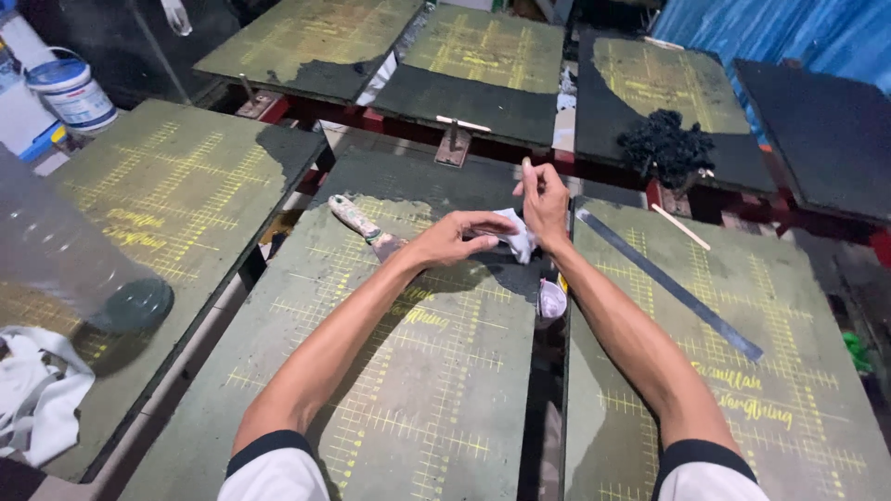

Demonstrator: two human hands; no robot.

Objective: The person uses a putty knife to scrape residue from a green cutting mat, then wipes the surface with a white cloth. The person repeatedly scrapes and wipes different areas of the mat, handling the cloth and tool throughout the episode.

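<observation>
My left hand (452, 237) and my right hand (545, 202) are stretched out over the far end of a grey-green printing board (408, 371) marked with yellow grid lines. Both pinch a small white rag (516, 235) held between them. A scraper with a paint-smeared handle (364, 225) lies on the board just left of my left hand. A wet dark patch covers the board's far end under the hands.
Similar boards surround this one. A long metal ruler (668, 284) and a thin stick (679, 225) lie on the right board. A black fluffy clump (666, 146) sits farther back. A white bucket (72, 92) stands far left, white cloth (35, 394) near left.
</observation>
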